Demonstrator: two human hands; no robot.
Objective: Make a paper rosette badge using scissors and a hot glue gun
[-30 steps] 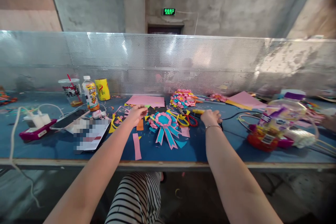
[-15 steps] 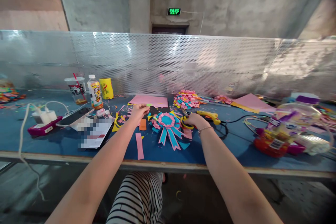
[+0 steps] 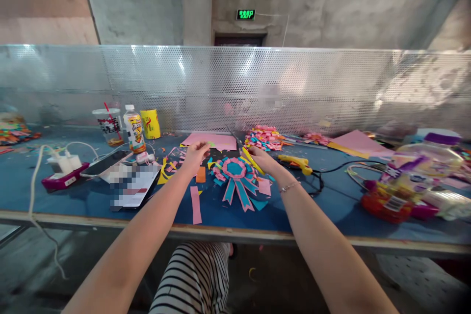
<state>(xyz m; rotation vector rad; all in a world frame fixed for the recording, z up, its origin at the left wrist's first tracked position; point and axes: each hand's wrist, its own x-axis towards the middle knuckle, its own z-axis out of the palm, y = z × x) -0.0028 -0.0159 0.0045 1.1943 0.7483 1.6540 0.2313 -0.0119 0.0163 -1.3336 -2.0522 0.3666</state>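
Note:
My left hand (image 3: 196, 153) is pinched on a small light-green paper piece (image 3: 211, 144), in front of a pink sheet (image 3: 217, 141). Yellow-handled scissors (image 3: 252, 159) are in my right hand (image 3: 263, 159), their blades pointing up and to the left; whether the blades are apart I cannot tell. Between and just below my hands lies a blue and pink rosette (image 3: 234, 169) with forked tails (image 3: 241, 194). An orange paper piece (image 3: 200, 174) and a pink strip (image 3: 196, 205) rest left of it. Beside it on the right is a pink scrap (image 3: 264, 186).
A pile of folded paper loops (image 3: 265, 137) and a yellow glue gun (image 3: 296, 162) with a black cord lie to the right. Further right stands a purple-lidded jar (image 3: 437, 149). Phones (image 3: 110, 164), a power strip (image 3: 66, 179), a bottle (image 3: 134, 130) and a cup (image 3: 109, 127) are left.
My right hand has lifted the scissors from beside the rosette and swung them up and left, toward my left hand. My left hand has barely moved.

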